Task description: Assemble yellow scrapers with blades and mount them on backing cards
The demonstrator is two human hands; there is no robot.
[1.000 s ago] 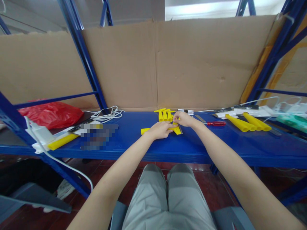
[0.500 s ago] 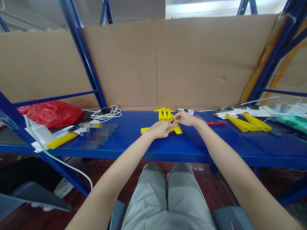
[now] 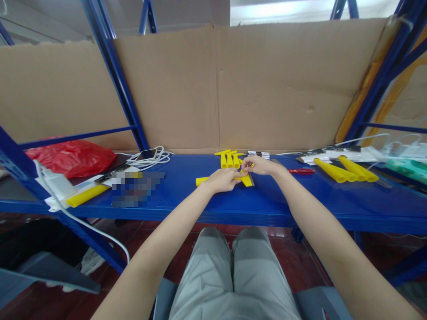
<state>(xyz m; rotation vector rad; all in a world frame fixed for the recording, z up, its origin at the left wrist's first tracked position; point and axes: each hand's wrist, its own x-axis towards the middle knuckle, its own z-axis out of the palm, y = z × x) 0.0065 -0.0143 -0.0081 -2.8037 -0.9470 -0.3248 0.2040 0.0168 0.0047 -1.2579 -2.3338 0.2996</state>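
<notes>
A yellow-handled scraper [image 3: 247, 180] lies across the blue shelf, its handle end [image 3: 201, 181] to the left and its flared head with a thin blade edge to the right. My left hand [image 3: 223, 179] is closed over the middle of it, pressing it to the surface. Just above the head, my right hand [image 3: 252, 165] has thumb and finger pinched together. Whatever lies between those fingertips is too small to make out. Right behind my hands, several yellow scraper handles [image 3: 228, 160] sit side by side.
To the right are a red screwdriver [image 3: 301, 171] and several yellow handles [image 3: 330, 170] beside black-and-white packets. A red plastic bag [image 3: 75, 156], coiled white cable [image 3: 155, 159] and a white power strip [image 3: 57, 185] occupy the left. Cardboard [image 3: 213, 89] stands along the back.
</notes>
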